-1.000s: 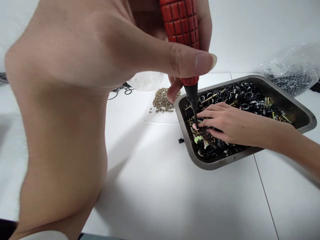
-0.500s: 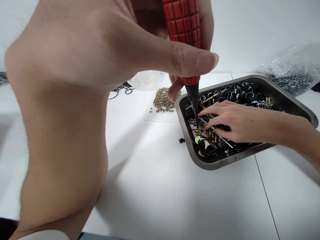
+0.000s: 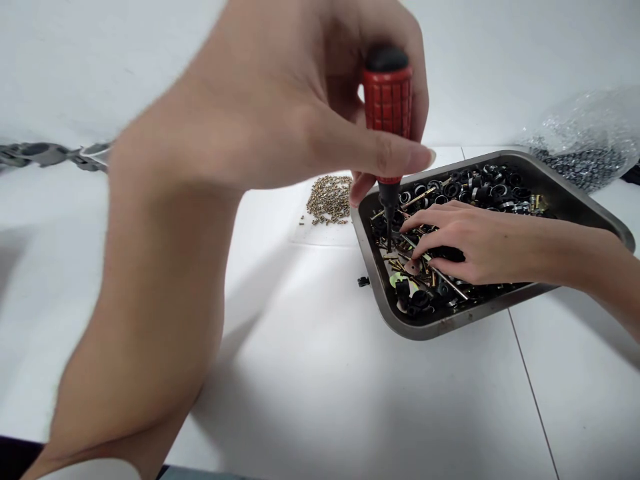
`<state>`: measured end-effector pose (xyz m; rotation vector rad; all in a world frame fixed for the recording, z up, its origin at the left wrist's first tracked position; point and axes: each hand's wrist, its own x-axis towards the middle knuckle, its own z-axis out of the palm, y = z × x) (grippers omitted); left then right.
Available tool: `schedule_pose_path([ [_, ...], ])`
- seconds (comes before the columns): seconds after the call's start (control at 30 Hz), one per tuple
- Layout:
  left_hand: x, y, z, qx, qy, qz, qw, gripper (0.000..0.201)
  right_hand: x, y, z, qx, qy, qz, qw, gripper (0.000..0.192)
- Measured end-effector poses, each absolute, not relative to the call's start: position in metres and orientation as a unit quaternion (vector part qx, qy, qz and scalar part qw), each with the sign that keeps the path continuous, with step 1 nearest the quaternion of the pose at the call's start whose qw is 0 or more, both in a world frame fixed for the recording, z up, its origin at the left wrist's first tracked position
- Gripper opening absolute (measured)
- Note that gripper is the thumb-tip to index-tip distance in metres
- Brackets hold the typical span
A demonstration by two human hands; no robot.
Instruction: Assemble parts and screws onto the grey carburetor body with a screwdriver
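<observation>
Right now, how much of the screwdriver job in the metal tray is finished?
No finished pieces show anywhere. In hand: the left hand holds the red-handled screwdriver upright, tip down among the parts, while the right hand steadies a black part there. Left: the steel tray is full of black rings and brass screws, with a loose brass screw pile beside it.

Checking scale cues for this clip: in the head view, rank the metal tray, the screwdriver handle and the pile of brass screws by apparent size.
1. Metal tray, clearly largest.
2. Red screwdriver handle; it is nearer the camera, so it may look bigger than it is.
3. Pile of brass screws, looking about as big as the handle, so this order is unsure.
</observation>
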<state>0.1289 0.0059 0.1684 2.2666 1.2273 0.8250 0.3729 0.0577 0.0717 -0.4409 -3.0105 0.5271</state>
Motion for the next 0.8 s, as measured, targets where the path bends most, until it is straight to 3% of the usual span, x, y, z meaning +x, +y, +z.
schedule_pose_path([
  [0.13,0.144,0.01,0.169,0.84,0.424,0.27,0.205,0.015,0.37,0.056,0.075,-0.148,-0.973,0.173,0.02,0.027],
  [0.53,0.134,0.01,0.168,0.834,0.435,0.277,0.194,0.021,0.369,0.056,0.076,-0.151,-0.97,0.19,0.007,0.028],
  [0.8,0.121,0.002,0.175,0.803,0.476,0.318,0.166,0.022,0.365,0.06,0.065,-0.15,-0.97,0.185,0.043,0.024],
])
